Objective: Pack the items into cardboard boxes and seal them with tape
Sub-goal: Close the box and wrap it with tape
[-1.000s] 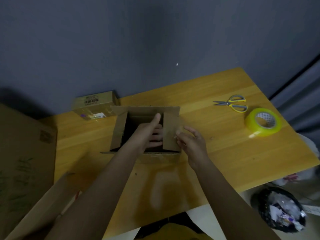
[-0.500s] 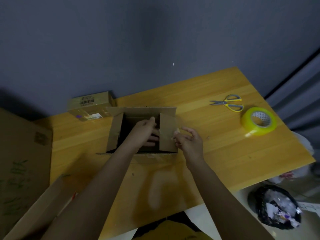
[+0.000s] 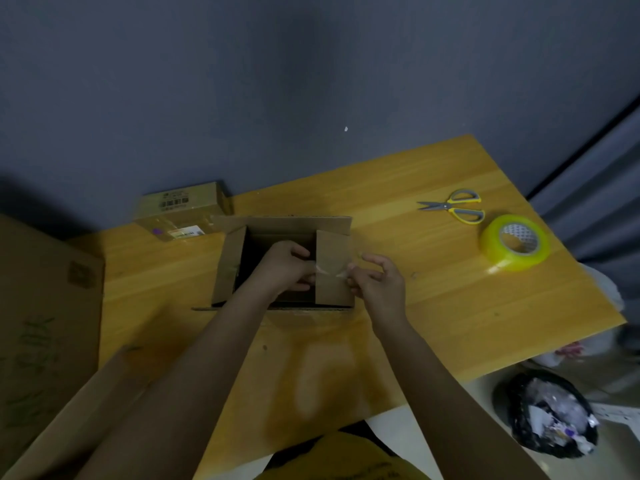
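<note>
A wooden table (image 3: pixel 433 306) stands against a dim grey-blue wall (image 3: pixel 242 81).

Surroundings: wooden surface (image 3: pixel 450 306) against a dark grey wall (image 3: pixel 242 81).
Black rubbish bag (image 3: pixel 550 417) full of crumpled paper sits on the floor off the surface's near right corner; white plastic bag (image 3: pixel 571 353) just beyond it. Grey curtain (image 3: pixel 595 174) hangs at far right. Dried stain (image 3: pixel 311 375) marks the surface's near edge.

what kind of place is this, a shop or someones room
Probably a home or small-office packing corner, not a shop: a plain wooden table against a bare wall, with an open cardboard box, tape roll and scissors.
</note>
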`<action>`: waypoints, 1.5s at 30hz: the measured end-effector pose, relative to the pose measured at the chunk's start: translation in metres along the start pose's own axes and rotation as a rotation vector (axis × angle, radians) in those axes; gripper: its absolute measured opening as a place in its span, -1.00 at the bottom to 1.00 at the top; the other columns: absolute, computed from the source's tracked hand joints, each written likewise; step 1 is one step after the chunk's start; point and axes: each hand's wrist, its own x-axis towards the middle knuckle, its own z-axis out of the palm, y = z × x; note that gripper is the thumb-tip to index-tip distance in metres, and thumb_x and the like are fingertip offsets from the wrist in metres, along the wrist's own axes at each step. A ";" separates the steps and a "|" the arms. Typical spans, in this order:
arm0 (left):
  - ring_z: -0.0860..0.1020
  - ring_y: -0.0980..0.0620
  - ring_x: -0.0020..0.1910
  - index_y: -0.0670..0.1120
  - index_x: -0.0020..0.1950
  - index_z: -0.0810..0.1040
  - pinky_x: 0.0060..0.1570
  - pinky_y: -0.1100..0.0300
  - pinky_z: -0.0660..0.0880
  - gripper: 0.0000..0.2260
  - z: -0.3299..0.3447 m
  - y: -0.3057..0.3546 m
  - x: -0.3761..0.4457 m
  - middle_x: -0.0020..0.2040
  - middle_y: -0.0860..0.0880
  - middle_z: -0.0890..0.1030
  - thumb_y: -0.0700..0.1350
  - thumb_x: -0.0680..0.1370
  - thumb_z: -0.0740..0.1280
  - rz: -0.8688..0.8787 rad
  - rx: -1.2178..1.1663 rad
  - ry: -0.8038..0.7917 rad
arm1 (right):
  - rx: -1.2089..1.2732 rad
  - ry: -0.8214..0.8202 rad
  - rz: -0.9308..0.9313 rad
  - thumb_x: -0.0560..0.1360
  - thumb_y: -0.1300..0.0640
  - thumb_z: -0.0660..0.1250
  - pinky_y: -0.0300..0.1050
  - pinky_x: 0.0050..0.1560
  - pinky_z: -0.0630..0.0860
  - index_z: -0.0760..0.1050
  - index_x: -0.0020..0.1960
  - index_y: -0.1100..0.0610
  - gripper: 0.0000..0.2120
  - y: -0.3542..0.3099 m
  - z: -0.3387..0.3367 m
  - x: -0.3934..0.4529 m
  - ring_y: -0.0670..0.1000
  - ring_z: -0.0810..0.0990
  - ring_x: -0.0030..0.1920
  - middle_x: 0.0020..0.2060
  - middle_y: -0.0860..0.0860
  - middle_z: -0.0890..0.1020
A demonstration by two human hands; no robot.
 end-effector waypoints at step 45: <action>0.61 0.04 -0.08 0.00 0.18 0.37 -0.30 0.25 0.53 -0.73 0.032 -0.030 0.010 0.01 -0.08 0.58 -0.24 0.55 0.33 0.078 0.046 -0.084 | -0.147 -0.161 -0.150 0.50 0.22 0.40 -0.03 0.02 0.61 0.29 0.47 0.12 -0.42 0.027 -0.058 -0.003 0.07 0.59 0.06 0.05 0.10 0.56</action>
